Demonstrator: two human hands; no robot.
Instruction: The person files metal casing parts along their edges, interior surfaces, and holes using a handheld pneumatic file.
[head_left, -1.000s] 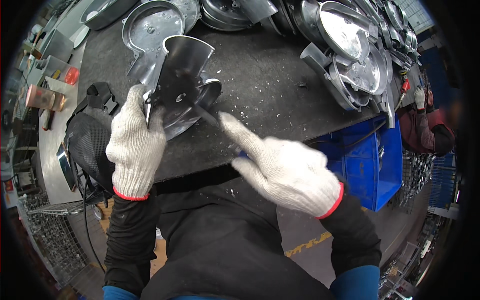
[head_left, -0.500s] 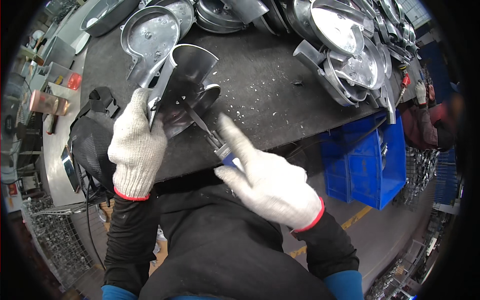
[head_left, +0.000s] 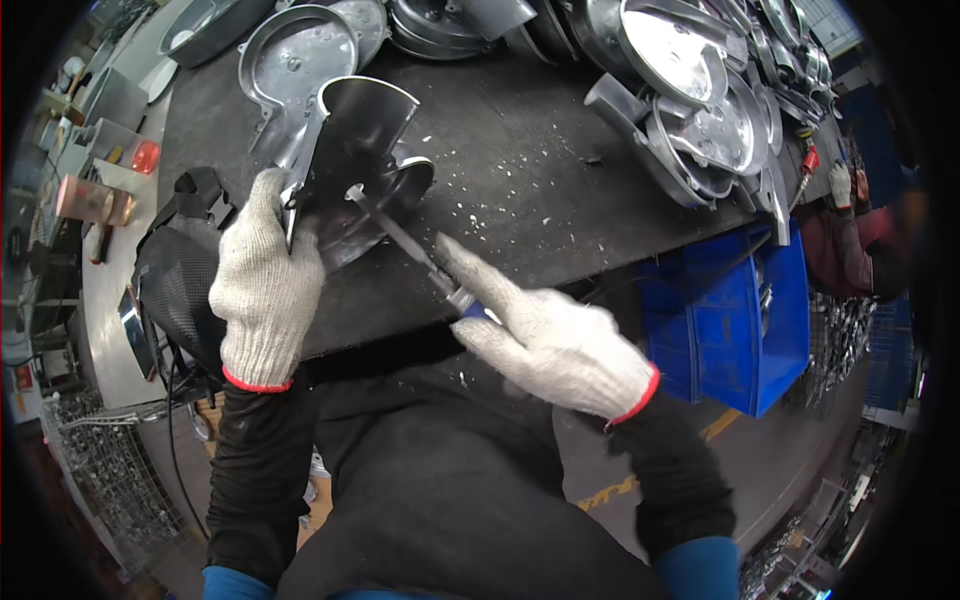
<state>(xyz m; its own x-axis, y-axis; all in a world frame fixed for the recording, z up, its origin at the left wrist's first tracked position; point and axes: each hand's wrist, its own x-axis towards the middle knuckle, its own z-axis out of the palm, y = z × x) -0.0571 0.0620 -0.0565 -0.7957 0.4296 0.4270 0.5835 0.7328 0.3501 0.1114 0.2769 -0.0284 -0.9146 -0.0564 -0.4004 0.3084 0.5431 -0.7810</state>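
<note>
My left hand [head_left: 262, 285], in a white knit glove with a red cuff, grips the edge of a silvery metal casting [head_left: 365, 120]. The casting is tilted up over the dark tabletop, its curved spout end raised. My right hand [head_left: 555, 345], gloved alike, is closed round the blue handle of a scraper-like hand tool [head_left: 405, 243], index finger stretched along it. The tool's narrow metal shaft points up and left into the casting's hollow, where its tip appears against the inner wall. Most of the handle is hidden in the palm.
Similar castings lie on the dark tabletop [head_left: 530, 210] at the back, including one stack [head_left: 700, 140] at right. Light chips are scattered mid-table. Blue bins [head_left: 740, 330] stand below the right edge. A black bag [head_left: 180, 290] lies at left. Another person's gloved hand [head_left: 841, 186] shows far right.
The casting and my left hand have shifted slightly up and left. My right hand has moved a little right and down, with the tool's shaft still inside the casting.
</note>
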